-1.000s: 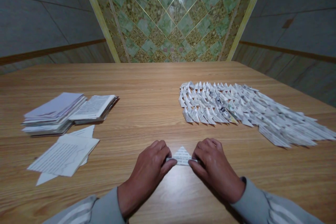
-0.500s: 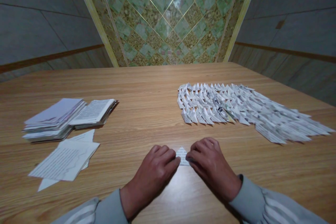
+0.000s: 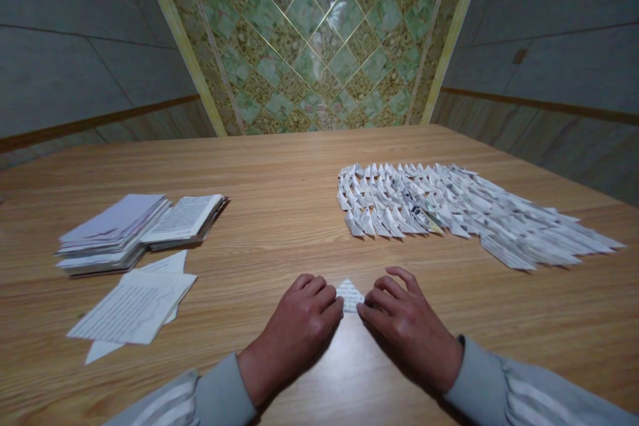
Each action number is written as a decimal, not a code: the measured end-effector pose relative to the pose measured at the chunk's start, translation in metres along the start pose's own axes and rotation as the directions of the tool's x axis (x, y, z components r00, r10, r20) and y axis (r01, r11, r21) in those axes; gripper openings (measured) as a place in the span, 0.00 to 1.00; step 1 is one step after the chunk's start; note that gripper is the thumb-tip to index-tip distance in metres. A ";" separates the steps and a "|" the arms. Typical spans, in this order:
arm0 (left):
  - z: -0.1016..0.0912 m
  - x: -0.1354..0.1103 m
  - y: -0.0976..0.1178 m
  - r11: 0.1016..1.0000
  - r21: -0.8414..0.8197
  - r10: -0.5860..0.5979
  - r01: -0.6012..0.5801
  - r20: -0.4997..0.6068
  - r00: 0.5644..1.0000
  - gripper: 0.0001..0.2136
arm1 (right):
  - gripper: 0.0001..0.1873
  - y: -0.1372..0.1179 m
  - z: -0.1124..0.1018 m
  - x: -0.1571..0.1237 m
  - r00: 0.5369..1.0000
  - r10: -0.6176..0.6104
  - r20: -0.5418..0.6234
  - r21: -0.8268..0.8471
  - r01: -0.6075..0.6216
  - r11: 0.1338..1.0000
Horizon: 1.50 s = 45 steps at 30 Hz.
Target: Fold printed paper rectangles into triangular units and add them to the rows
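Observation:
A small folded triangle of printed paper [image 3: 349, 295] lies near the table's front, its point facing away from me. My left hand [image 3: 307, 323] is closed at the triangle's left corner, with thumb and curled fingers pinching it. At the opposite corner, the thumb and a curled finger of my right hand [image 3: 404, 323] hold the paper's edge. One finger of that hand is raised off the rest. Both hands partly hide the triangle's lower corners.
Several rows of folded paper pieces [image 3: 394, 200] stand on the wooden table [image 3: 279, 213] at the right. Two stacks of cut paper [image 3: 112, 223] sit at the left, with loose printed sheets [image 3: 132, 306] in front. A tiled wall [image 3: 324, 46] rises beyond the far edge.
My right hand's fingers have loosened and spread a little, uncovering more of the triangle's right side. The left hand keeps its grip. The whole view has shifted slightly.

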State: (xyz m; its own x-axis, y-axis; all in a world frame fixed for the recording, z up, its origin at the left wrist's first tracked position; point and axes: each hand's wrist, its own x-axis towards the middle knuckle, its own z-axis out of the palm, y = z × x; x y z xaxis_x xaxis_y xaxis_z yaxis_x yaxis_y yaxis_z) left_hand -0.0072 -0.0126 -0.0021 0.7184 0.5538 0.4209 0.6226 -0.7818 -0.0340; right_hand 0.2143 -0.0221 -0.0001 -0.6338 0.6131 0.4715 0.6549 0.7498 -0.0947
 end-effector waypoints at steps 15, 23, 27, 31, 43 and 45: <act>-0.002 0.006 -0.009 0.938 -0.245 -0.269 0.246 -0.063 0.961 0.10 | 0.07 0.007 0.005 0.046 0.993 -0.017 -0.114 0.062 0.024 0.998; -0.016 0.010 -0.015 0.779 -0.546 -0.374 0.308 -0.010 0.927 0.15 | 0.05 0.020 -0.009 0.049 0.982 0.186 -0.021 0.403 -0.161 0.901; -0.021 0.010 -0.009 0.511 -0.728 -0.486 0.458 0.195 0.852 0.13 | 0.07 0.026 -0.014 0.048 0.966 0.240 0.098 0.532 -0.255 0.807; -0.016 0.009 -0.008 0.281 -0.791 -0.529 0.543 0.344 0.775 0.12 | 0.08 0.032 -0.017 0.047 0.941 0.288 0.180 0.637 -0.334 0.695; -0.021 0.003 -0.018 0.151 -0.792 -0.620 0.592 0.391 0.680 0.12 | 0.19 0.060 -0.018 0.035 0.796 0.514 0.318 0.819 -0.504 0.274; -0.022 0.002 -0.019 0.135 -0.790 -0.619 0.598 0.404 0.674 0.12 | 0.19 0.062 -0.020 0.035 0.773 0.563 0.293 0.832 -0.496 0.248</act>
State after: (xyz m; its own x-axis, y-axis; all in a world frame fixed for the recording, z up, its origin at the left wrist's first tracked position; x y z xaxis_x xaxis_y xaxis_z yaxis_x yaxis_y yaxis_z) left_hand -0.0246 -0.0030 0.0193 0.2241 0.9726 -0.0617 0.2685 -0.0008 0.9633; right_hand 0.2403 0.0409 0.0279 -0.2418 0.9688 0.0545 0.1338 0.0890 -0.9870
